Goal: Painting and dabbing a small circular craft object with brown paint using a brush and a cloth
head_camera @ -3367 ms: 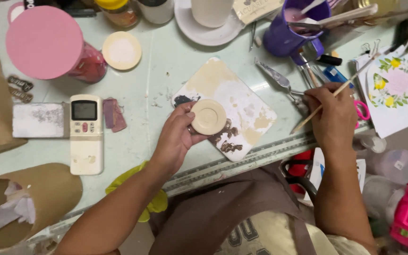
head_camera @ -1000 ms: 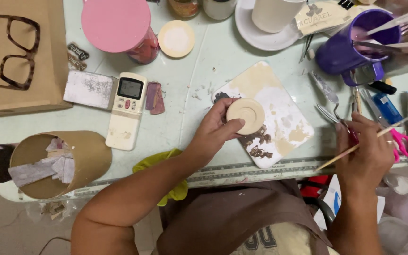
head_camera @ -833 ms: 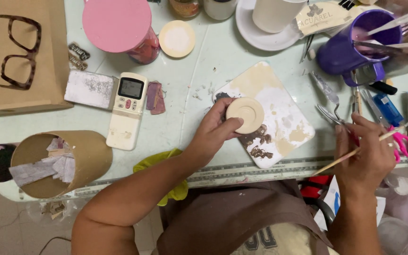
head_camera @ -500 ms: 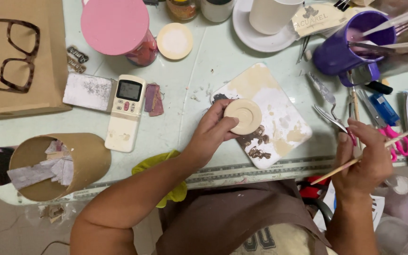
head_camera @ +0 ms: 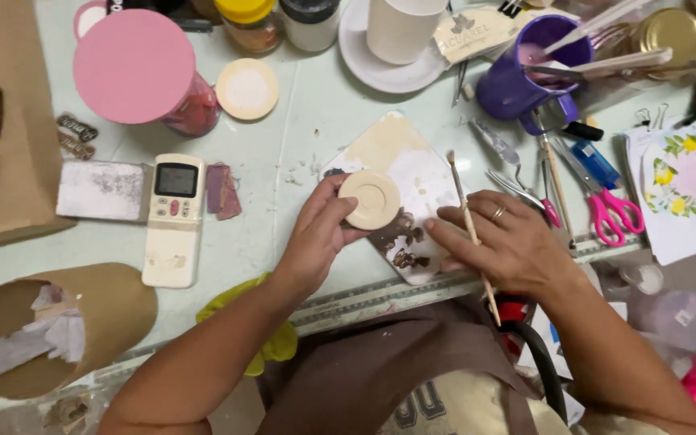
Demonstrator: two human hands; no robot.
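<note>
A person seated at a cluttered craft table [head_camera: 300,145] works over a white tile [head_camera: 416,173] smeared with cream and brown paint. The left hand [head_camera: 316,238] pinches a round cream disc [head_camera: 369,199] by its rim, thumb at the disc's 9 o'clock and fingertips curled under its lower edge, holding it over the tile's left corner. The right hand [head_camera: 505,242] lies at the disc's 3 o'clock, fingers close together and stretched flat toward the tile, with a thin brush [head_camera: 469,229] gripped between them; its bristle tip points to 12 o'clock above the tile, its handle runs down past the wrist. A ring shows on one finger.

At 9 o'clock from the disc lies a white remote [head_camera: 172,217], with a pink-lidded jar [head_camera: 134,68] at 10 o'clock and a second pale disc [head_camera: 246,89] just beside it. At 1 o'clock stands a purple mug [head_camera: 521,84] holding sticks; pink-handled scissors [head_camera: 610,209] lie at 3 o'clock, beyond the right hand. A cardboard tube [head_camera: 66,322] rests at 8 o'clock near the table edge.
</note>
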